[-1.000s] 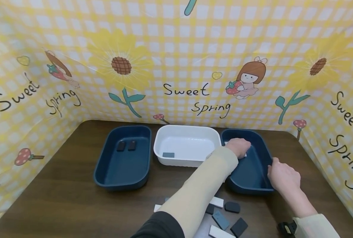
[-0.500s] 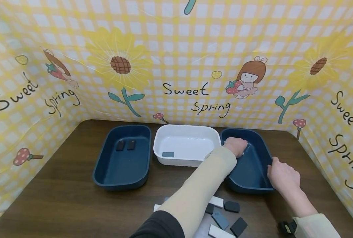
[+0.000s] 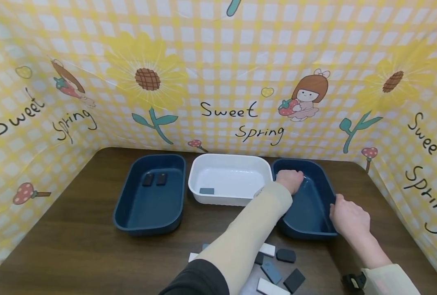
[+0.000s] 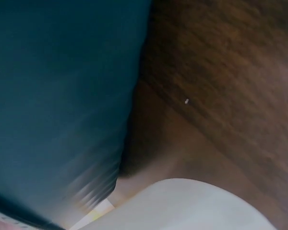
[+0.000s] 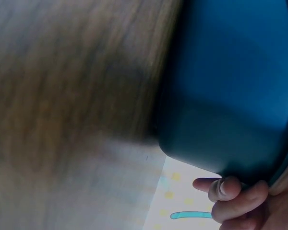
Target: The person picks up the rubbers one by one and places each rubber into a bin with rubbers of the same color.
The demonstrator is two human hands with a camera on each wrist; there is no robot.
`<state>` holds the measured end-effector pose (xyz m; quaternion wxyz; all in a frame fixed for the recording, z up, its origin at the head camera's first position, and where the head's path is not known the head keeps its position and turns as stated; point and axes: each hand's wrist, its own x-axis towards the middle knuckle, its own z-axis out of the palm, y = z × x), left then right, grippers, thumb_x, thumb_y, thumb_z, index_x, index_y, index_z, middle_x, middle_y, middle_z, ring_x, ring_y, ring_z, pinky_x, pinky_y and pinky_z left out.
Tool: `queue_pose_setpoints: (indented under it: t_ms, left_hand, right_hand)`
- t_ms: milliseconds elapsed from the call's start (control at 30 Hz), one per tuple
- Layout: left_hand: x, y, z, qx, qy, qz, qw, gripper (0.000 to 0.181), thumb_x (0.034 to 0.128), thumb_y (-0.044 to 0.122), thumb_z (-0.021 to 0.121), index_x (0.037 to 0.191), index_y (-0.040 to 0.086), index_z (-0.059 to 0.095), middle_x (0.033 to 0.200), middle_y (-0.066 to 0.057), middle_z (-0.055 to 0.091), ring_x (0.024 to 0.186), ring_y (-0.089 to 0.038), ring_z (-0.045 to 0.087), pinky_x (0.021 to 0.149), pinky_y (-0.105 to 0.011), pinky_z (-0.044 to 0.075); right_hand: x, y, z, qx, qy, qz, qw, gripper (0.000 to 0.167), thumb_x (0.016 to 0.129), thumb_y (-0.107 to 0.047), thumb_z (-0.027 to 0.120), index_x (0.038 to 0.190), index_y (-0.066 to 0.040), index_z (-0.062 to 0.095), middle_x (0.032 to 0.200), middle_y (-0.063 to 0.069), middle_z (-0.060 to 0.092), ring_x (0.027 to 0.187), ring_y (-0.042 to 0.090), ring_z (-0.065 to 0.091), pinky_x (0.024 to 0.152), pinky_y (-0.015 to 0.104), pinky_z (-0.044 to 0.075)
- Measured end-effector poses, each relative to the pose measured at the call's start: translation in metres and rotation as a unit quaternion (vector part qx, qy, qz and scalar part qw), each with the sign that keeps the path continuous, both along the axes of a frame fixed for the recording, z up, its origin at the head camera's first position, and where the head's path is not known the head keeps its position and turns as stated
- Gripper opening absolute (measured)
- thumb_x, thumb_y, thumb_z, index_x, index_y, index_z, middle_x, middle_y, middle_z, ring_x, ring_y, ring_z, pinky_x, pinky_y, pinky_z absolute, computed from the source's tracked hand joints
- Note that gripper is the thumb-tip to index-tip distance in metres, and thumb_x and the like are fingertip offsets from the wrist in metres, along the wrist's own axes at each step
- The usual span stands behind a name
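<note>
My left hand (image 3: 290, 181) reaches into the right blue bin (image 3: 308, 213), against its left side; its fingers and anything under them are hidden. Across the bin, my right hand (image 3: 351, 215) grips the right rim. In the right wrist view, that hand's curled fingers (image 5: 237, 203) are at the edge of the blue bin (image 5: 225, 91). The left wrist view is mostly filled by the blue bin's outer wall (image 4: 62, 96), with the white bin (image 4: 187, 206) below.
The white bin (image 3: 229, 200) holds one grey-blue tile (image 3: 206, 191). Two black tiles (image 3: 161, 179) lie in the left blue bin (image 3: 148, 209). Near the front edge are several loose white, black (image 3: 294, 280) and grey-blue tiles (image 3: 271, 272), partly behind my left sleeve (image 3: 247, 229).
My left hand has drawn slightly left inside the bin, and the white piece seen beneath it earlier is out of sight. My right hand keeps its grip on the rim.
</note>
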<state>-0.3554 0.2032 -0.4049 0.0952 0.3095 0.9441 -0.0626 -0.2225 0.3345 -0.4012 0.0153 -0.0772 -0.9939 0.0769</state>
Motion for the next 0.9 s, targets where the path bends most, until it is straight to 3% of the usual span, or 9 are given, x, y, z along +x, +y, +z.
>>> queue_pose_setpoints:
  t_ms: [233, 400, 667, 900]
  left_hand:
    - [-0.003, -0.005, -0.001, 0.003, 0.001, 0.007, 1.0000, 0.041, 0.1037, 0.028, 0.045, 0.144, 0.023, 0.044, 0.131, 0.005, 0.057, 0.111, -0.008, 0.057, 0.090, -0.028, 0.048]
    - [0.001, -0.007, 0.004, -0.011, 0.020, -0.006, 0.9997, 0.042, 0.1051, 0.030, 0.040, 0.147, 0.022, 0.039, 0.136, 0.003, 0.051, 0.119, -0.012, 0.052, 0.094, -0.030, 0.046]
    - [0.018, -0.014, 0.029, -0.009, 0.048, -0.038, 0.9981, 0.039, 0.1062, 0.032, 0.035, 0.143, 0.023, 0.043, 0.136, 0.002, 0.048, 0.121, -0.012, 0.046, 0.093, -0.030, 0.044]
    - [0.027, -0.020, 0.043, 0.008, 0.054, -0.062, 0.9966, 0.042, 0.1040, 0.035, 0.041, 0.145, 0.024, 0.040, 0.138, 0.005, 0.046, 0.122, -0.009, 0.045, 0.094, -0.026, 0.043]
  right_hand:
    - [-0.001, -0.005, 0.002, 0.001, -0.002, 0.002, 1.0000, 0.039, 0.097, -0.015, 0.053, 0.118, 0.017, 0.045, 0.083, 0.032, 0.059, 0.061, 0.037, 0.056, 0.056, 0.053, 0.048]
    - [-0.001, -0.004, 0.001, 0.002, -0.001, 0.001, 1.0000, 0.039, 0.096, -0.015, 0.053, 0.118, 0.017, 0.045, 0.084, 0.033, 0.059, 0.063, 0.039, 0.056, 0.057, 0.054, 0.048]
    - [0.001, -0.001, 0.000, -0.002, -0.007, -0.002, 1.0000, 0.040, 0.096, -0.014, 0.054, 0.118, 0.018, 0.044, 0.085, 0.034, 0.059, 0.063, 0.038, 0.056, 0.058, 0.054, 0.048]
    - [0.000, -0.001, 0.002, -0.004, -0.002, 0.006, 1.0000, 0.039, 0.095, -0.014, 0.055, 0.115, 0.018, 0.044, 0.083, 0.034, 0.058, 0.061, 0.038, 0.055, 0.056, 0.054, 0.047]
